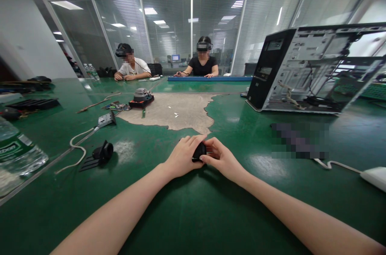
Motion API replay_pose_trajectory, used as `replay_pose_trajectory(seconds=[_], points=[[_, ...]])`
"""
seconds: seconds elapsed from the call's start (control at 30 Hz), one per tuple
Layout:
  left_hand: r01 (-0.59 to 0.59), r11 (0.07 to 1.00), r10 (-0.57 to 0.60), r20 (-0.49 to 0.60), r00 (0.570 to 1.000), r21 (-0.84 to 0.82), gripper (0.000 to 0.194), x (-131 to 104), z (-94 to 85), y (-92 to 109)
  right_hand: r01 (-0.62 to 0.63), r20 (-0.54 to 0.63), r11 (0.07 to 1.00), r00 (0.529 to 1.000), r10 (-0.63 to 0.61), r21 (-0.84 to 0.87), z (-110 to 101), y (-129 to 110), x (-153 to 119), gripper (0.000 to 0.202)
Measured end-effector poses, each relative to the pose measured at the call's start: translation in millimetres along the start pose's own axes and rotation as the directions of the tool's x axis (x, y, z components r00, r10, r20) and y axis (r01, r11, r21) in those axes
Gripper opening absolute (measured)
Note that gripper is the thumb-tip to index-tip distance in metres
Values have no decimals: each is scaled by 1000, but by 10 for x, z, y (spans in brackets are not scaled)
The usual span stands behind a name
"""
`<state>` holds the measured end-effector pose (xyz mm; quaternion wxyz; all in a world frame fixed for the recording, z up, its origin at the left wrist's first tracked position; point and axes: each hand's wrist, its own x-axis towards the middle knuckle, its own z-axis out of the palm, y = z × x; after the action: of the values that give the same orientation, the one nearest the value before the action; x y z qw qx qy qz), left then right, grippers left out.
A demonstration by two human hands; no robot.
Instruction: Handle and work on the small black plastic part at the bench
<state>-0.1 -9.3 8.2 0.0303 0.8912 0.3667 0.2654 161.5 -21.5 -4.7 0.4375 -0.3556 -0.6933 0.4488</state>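
My left hand (184, 155) is wrapped over a small black part (199, 151) on the green table, its fingers covering most of the top. From the other side my right hand (219, 156) grips the same part, thumb in front and fingers behind. What kind of part it is cannot be made out, since both hands hide much of it. To the left lies a black plastic piece (101, 154) with a round collar and flat slats. A small metal box (106, 119) with a whitish cable sits beyond that piece.
An open computer case (289, 70) stands at the right. A cooler with a fan (142, 97) rests on the worn grey patch (187, 110) ahead. A water bottle (19, 146) is at the left, a white adapter (375, 176) at the right. Two people sit across the table.
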Motion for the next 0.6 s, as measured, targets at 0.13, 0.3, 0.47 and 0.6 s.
replay_pose_trajectory(seconds=[0.13,0.3,0.47,0.6], points=[[16,999,-16,-4,1000,35,57,1,8,2,-4,-12,1000,1000,4,-1,7,-26,-12,24],[-1,998,2,-15,1000,55,54,-6,16,4,-51,-21,998,998,52,41,15,-70,-7,17],[25,996,-22,-26,999,91,58,-25,8,34,-110,-61,992,992,113,54,11,-51,26,30],[46,995,-40,-63,997,88,58,-33,7,40,-130,-34,989,991,132,64,0,-47,29,32]])
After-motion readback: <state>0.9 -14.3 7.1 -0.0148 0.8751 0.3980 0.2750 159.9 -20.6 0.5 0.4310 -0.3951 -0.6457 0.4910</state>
